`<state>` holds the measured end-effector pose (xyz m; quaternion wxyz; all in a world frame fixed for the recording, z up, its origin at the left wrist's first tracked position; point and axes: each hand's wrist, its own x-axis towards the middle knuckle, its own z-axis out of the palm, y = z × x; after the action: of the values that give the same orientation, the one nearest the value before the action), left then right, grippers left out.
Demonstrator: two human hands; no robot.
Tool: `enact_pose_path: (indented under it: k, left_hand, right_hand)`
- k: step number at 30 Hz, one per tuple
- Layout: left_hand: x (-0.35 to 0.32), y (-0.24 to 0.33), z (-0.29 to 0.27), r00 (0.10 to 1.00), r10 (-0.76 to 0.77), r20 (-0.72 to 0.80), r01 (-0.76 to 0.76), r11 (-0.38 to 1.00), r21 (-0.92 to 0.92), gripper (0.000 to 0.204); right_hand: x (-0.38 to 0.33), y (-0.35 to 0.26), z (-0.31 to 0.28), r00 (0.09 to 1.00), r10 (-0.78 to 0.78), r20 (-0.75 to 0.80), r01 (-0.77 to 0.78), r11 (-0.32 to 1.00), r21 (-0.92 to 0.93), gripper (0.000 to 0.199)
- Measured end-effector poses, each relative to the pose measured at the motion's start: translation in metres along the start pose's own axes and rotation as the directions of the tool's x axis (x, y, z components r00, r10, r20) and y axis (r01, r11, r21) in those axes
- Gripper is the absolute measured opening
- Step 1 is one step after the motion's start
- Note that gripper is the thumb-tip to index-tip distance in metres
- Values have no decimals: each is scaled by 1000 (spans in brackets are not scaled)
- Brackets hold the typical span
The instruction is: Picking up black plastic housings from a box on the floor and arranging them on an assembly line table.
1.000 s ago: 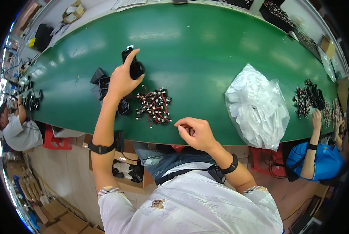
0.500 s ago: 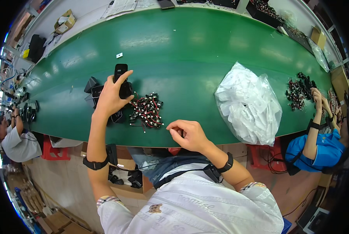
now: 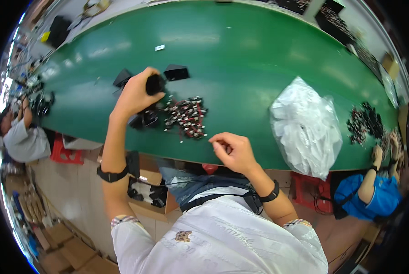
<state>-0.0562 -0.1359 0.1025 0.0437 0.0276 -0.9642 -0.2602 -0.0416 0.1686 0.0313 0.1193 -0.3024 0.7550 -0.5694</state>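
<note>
My left hand [image 3: 137, 93] is closed around a black plastic part [image 3: 155, 85], thumb on its near side and fingers on its far side. Just beyond lies a wedge-shaped black housing [image 3: 177, 72], apart from the hand. More black housings [image 3: 122, 77] sit left of the fingers, partly hidden, and others [image 3: 146, 119] lie under the wrist. A heap of small white connectors with red and black wires [image 3: 187, 117] lies to the right of this hand. My right hand [image 3: 234, 151] hovers by the table's near edge, fingers curled to the thumb; whatever they hold is hidden.
A big white plastic bag [image 3: 307, 128] stands on the green table [image 3: 232, 59] at right. A small white piece [image 3: 159, 47] lies farther back. Co-workers sit at both ends, one in a blue shirt [image 3: 373, 198] beside wire heaps. Below the near edge is an open cardboard box [image 3: 152, 210].
The view has shifted, moving the table leftward and upward beneath me. My left hand has closed around a black part, and a wedge-shaped housing now shows separately beyond it. The right hand stays curled.
</note>
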Motion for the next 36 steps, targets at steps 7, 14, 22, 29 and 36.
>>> enact_pose_path:
  k: [7, 14, 22, 29, 36]
  left_hand:
    - [8, 7, 7, 1000, -5, -24, 7, 998, 69, 66]
    - [-33, 2, 15, 914, -4, -406, -36, 995, -91, 41]
    - [-297, -101, 98, 2, -766, -643, 189, 631, -752, 8]
    - [-448, -186, 329, 35, -956, -290, 852, 180, -492, 80]
    - [-447, -181, 346, -15, -996, 93, 873, -59, -485, 107]
  right_hand:
    - [-2, 3, 1, 1000, 13, 26, -12, 1000, -18, 9]
    - [-2, 6, 3, 999, 18, 42, -18, 1000, -8, 9]
    - [-4, 7, 9, 997, 59, 56, -55, 996, -65, 10]
    - [-7, 8, 11, 993, -24, 117, 56, 957, -284, 13]
    - [-7, 20, 10, 994, 11, 107, 32, 919, -393, 15]
